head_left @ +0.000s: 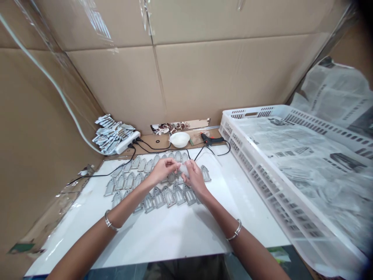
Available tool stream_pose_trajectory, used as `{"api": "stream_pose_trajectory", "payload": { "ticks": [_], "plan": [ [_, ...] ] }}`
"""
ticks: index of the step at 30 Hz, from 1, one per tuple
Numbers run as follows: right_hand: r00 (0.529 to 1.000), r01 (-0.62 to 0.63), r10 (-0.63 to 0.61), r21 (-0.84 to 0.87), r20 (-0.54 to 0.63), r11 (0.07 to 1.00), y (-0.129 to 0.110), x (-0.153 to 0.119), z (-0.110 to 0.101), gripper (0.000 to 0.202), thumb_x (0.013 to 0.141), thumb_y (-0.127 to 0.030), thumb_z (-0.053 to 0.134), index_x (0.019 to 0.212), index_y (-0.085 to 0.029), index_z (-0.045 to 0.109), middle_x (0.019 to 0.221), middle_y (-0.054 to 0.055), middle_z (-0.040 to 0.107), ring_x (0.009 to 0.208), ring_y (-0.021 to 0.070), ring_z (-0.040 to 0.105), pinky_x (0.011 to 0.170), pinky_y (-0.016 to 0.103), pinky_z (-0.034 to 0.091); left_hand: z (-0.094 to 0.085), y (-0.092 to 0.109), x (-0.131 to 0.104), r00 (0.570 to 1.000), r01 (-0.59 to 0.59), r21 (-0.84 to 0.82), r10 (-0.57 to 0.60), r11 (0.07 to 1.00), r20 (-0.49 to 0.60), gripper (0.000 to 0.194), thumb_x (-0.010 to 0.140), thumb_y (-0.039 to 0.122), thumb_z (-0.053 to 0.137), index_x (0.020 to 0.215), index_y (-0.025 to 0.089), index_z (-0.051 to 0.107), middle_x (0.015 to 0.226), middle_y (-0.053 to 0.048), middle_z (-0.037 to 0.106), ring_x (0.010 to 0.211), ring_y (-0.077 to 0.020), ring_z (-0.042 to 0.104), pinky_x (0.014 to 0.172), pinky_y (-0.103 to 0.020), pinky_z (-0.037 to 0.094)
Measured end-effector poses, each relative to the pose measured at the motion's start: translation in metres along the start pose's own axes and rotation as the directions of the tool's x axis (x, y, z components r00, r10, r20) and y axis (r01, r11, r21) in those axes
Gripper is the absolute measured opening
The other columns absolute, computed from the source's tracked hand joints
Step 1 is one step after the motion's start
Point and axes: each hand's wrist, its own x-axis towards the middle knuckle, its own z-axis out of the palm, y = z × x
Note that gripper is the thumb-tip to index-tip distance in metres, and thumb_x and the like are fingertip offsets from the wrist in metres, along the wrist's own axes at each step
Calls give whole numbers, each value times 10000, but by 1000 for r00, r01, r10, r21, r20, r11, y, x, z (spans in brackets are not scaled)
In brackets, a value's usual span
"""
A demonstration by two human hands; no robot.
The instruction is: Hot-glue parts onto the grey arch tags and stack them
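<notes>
Over the rows of grey arched pieces, my two hands are close together. My right hand (194,177) is closed around a small whitish, translucent piece (184,169), whose kind I cannot make out. Beside that piece, my left hand (165,169) is pinched, thumb against fingers; anything in the pinch is too small to name. Several flat grey arched pieces (169,196), each with slot-like openings, lie in rows on the white tabletop (163,237). Some of them are hidden under my hands and left forearm.
A white basket (271,171) lined with printed sheets stands at right. Along the back are a white bowl (180,139), a black glue gun (211,140) and a power strip (127,142) with cables. A pile of flat pieces (112,134) lies back left. Cardboard walls (204,77) surround the table.
</notes>
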Motion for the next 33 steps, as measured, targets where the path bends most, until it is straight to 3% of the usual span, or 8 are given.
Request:
{"api": "stream_pose_trajectory", "payload": {
  "ticks": [5, 9, 15, 20, 33],
  "plan": [
    [1000, 19, -19, -32, 17, 999, 2, 1, 1, 423, 881, -665, 510, 835, -258, 404, 501, -82, 459, 365, 88, 338, 383, 216, 177, 2, -1, 1, 994, -46, -50, 41, 998, -97, 443, 690, 563, 788, 781, 153, 646, 644, -16, 673, 605, -156, 632, 638, -269, 498],
    [998, 37, -39, -26, -57, 999, 0, 6, -7, 406, 881, -652, 506, 843, -264, 396, 460, -109, 395, 349, 90, 308, 371, 212, 164, -3, -7, 8, 966, -118, 10, 118, 993, -231, 376, 724, 504, 770, 811, 149, 679, 718, -27, 694, 615, -140, 616, 650, -265, 497],
    [983, 58, -47, 58, -179, 997, -6, 15, -23, 411, 874, -669, 492, 854, -274, 384, 443, -119, 430, 316, 81, 227, 346, 210, 144, -1, -37, 13, 996, 8, 70, -1, 998, -90, 372, 646, 479, 816, 776, 143, 721, 683, -43, 704, 603, -158, 604, 598, -269, 474],
    [984, 55, -44, 60, -173, 997, -5, 17, -23, 403, 880, -661, 488, 850, -273, 383, 443, -116, 432, 315, 81, 243, 352, 206, 152, 7, -57, 13, 994, -13, 106, 24, 994, -104, 342, 647, 452, 813, 733, 135, 718, 718, -65, 725, 643, -166, 621, 651, -277, 476],
    [984, 49, -36, 73, -172, 996, -4, 18, -23, 397, 881, -651, 491, 850, -276, 364, 436, -119, 440, 306, 81, 242, 348, 201, 141, 5, -48, 9, 997, -69, 253, 73, 965, -8, 288, 732, 427, 752, 775, 143, 730, 728, -44, 727, 613, -148, 558, 629, -259, 428]
  ]
}}
